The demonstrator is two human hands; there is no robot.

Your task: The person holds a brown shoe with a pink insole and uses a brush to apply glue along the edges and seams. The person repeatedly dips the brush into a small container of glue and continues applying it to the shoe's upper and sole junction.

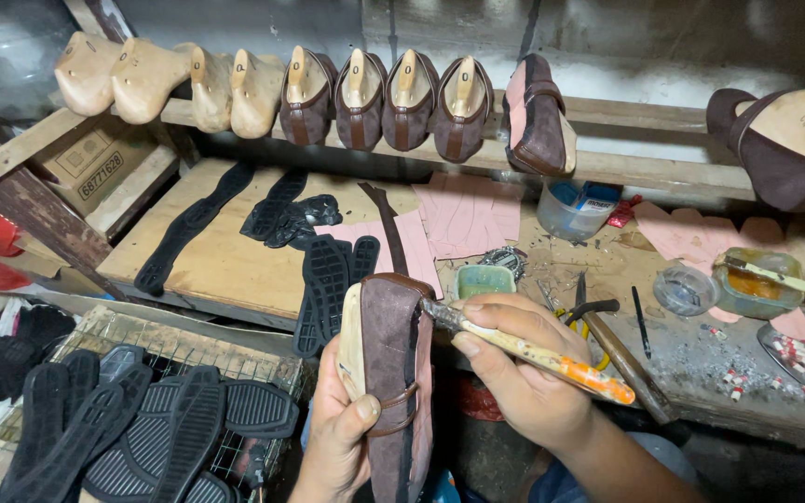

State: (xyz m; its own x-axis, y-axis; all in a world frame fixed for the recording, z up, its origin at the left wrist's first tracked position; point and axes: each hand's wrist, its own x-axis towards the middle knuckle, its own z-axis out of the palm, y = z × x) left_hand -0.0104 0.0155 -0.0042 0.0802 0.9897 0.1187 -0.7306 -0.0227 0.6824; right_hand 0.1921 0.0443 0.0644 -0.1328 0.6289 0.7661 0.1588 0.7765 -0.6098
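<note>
My left hand (339, 428) grips a brown shoe upper stretched over a wooden last (388, 373), held upright with its bottom turned to the right. My right hand (514, 368) holds a glue-stained brush (533, 354) with an orange end. The brush tip touches the top edge of the shoe near its toe. Both hands are close together in front of the workbench (225, 270).
Bare wooden lasts (142, 79) and lasted brown shoes (384, 98) line a rail at the back. Black rubber soles (328, 279) lie on the bench and pile on a wire rack (151, 419) at lower left. A hammer (631, 359), glue jar (755, 284) and small tubs (484, 278) stand to the right.
</note>
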